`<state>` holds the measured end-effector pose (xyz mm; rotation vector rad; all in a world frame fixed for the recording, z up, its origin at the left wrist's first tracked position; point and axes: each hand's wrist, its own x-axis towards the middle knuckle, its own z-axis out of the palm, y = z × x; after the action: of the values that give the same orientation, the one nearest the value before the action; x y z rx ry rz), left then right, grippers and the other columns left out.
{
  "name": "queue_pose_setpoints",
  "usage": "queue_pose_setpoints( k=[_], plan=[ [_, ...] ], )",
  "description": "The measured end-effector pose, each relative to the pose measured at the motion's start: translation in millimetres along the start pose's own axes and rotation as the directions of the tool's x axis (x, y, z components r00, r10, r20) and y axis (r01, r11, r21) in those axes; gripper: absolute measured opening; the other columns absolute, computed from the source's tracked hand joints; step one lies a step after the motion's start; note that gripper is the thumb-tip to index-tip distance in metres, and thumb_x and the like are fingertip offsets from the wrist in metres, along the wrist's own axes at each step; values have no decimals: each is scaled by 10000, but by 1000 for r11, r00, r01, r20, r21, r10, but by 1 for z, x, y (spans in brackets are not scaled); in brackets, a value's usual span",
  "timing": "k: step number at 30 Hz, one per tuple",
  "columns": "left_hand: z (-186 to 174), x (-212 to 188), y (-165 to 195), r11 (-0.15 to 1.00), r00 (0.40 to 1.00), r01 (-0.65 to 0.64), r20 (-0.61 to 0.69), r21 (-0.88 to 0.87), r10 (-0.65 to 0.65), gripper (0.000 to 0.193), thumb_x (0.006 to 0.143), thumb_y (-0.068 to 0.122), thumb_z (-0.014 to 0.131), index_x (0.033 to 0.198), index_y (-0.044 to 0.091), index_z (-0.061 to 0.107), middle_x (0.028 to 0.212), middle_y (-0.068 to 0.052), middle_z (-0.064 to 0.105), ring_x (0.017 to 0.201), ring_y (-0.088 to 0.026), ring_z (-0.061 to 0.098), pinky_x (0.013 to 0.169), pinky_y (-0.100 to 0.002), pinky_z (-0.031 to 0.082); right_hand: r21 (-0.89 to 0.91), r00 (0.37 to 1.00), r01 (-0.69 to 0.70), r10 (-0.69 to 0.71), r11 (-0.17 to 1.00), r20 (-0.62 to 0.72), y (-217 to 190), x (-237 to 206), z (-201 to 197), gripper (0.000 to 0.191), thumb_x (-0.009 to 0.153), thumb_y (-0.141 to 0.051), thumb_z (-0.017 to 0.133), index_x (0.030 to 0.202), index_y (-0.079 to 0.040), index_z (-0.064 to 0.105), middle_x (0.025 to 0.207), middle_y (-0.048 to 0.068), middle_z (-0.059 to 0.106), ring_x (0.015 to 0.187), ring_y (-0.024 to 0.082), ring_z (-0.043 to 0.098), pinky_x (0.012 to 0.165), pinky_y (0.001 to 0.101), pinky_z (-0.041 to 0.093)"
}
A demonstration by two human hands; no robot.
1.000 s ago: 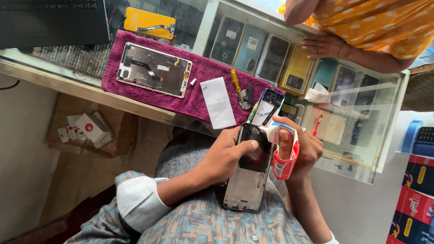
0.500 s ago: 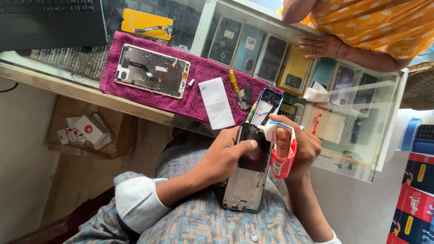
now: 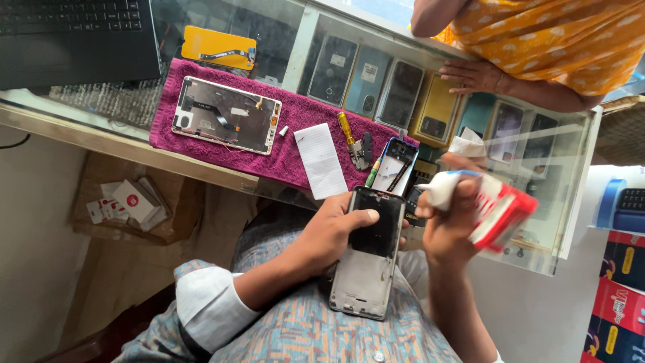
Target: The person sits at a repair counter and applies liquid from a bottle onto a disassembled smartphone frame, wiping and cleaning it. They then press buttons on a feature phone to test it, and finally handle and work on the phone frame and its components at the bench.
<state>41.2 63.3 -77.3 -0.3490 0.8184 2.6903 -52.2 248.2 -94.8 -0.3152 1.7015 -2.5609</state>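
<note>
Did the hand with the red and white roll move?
Yes. The right hand with the red and white roll has swung right, away from the phone frame it was touching before.

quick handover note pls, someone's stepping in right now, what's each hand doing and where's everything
Left hand grips the opened phone frame on the lap, thumb across its dark upper part.
Right hand holds a red-and-white tube with its white nozzle close to the frame's top right edge; contact cannot be told.
On the maroon cloth: a second opened phone body, a white paper slip, a yellow-handled screwdriver and a blue-rimmed phone shell.
Another person's hand rests on the glass counter.
Done: phone opened. Left: frame still bare, parts lie separate.
</note>
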Motion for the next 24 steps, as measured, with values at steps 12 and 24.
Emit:
queue_pose_setpoints(
  k=[12,24],
  plan=[
    [-58,-17,54,963,906,-263,-356,-54,227,415,924,107,483,1267,-107,577,1138,-262,709,946,-314,725,801,-463,621,137,751,-639,653,757,-101,66,3,-63,338,1088,-272,519,1227,-9,679,626,7,520,566,135,502,555,273,421],
    [-83,-64,82,909,822,-394,-494,-135,283,439,980,161,421,1298,-96,582,1196,-239,697,1051,-314,712,821,-413,614,-913,817,-51,543,405,195,128,28,-1,190,909,-208,636,975,-58,733,677,150,658,610,206,648,625,365,500]
  ],
)
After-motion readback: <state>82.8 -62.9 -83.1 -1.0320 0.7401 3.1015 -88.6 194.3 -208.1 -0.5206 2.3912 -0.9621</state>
